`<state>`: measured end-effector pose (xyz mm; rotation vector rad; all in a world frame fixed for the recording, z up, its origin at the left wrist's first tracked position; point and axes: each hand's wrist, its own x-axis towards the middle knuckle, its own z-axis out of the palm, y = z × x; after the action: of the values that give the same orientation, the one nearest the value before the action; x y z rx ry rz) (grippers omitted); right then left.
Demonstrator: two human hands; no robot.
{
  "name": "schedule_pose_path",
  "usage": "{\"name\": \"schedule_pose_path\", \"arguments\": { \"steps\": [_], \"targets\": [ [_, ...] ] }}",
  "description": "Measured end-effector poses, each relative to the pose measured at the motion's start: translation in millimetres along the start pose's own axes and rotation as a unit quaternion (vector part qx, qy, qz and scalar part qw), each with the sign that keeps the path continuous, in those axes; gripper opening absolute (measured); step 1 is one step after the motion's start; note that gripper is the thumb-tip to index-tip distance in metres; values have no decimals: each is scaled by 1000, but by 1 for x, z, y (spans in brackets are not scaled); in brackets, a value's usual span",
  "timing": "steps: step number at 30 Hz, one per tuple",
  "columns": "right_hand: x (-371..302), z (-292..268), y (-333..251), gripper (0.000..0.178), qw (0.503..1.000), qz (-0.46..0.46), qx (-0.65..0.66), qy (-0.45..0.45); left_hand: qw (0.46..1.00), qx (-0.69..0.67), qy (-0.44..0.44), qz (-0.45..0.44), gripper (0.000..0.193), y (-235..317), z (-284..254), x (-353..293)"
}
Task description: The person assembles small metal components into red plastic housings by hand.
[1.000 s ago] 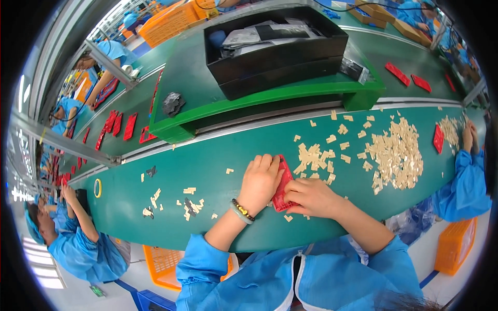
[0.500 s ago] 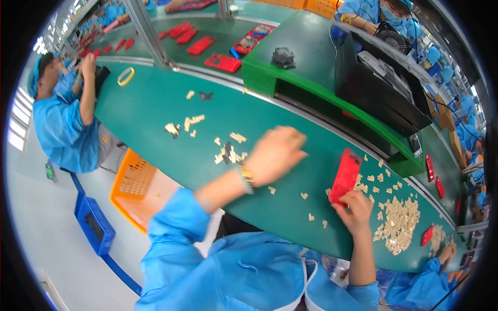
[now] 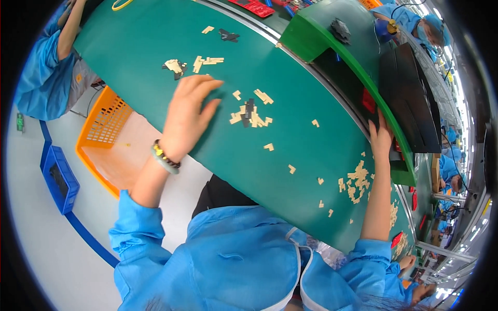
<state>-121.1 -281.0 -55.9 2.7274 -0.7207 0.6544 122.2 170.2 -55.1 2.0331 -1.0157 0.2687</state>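
My left hand [image 3: 189, 114] hovers over the green tabletop [image 3: 295, 207], fingers spread and holding nothing. Beyond its fingers lie cream L-shaped pieces [image 3: 207, 61]. To its right is another small group of cream pieces [image 3: 257, 120] with black strips [image 3: 248, 111] among them. My right hand [image 3: 381, 137] reaches to the opening under the green shelf [image 3: 358, 67], its visible fingers stretched out and apart. Just past those fingers, a red flat part [image 3: 369, 101] shows in the dark opening. More red shows beside the hand at the shelf's edge, partly hidden.
A scattered pile of cream pieces [image 3: 358, 181] lies by my right forearm. A black panel [image 3: 410, 98] stands on the shelf. Below the table's left edge is an orange crate [image 3: 96, 150], with a blue bin [image 3: 61, 179] on the floor. Co-workers sit at both sides.
My right hand has moved from above the table to the shelf opening and no longer visibly holds the red part. My left hand has moved left. The whole view has shifted.
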Motion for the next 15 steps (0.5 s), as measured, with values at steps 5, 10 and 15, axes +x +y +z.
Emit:
{"name": "schedule_pose_path", "arguments": {
  "steps": [5, 10, 15],
  "targets": [
    [14, -2, -45, 27, 987, 22, 144, -72, 995, -59, -61, 48, 30, 6, 22, 23],
    [-12, -39, -106, 18, 985, -76, 156, -23, 977, -34, -156, 143, 22, 15, 50, 54],
    [-24, -48, -97, 19, 975, -48, 208, -62, 960, -18, -236, 148, 14, 15, 65, 68]
  ]
}}
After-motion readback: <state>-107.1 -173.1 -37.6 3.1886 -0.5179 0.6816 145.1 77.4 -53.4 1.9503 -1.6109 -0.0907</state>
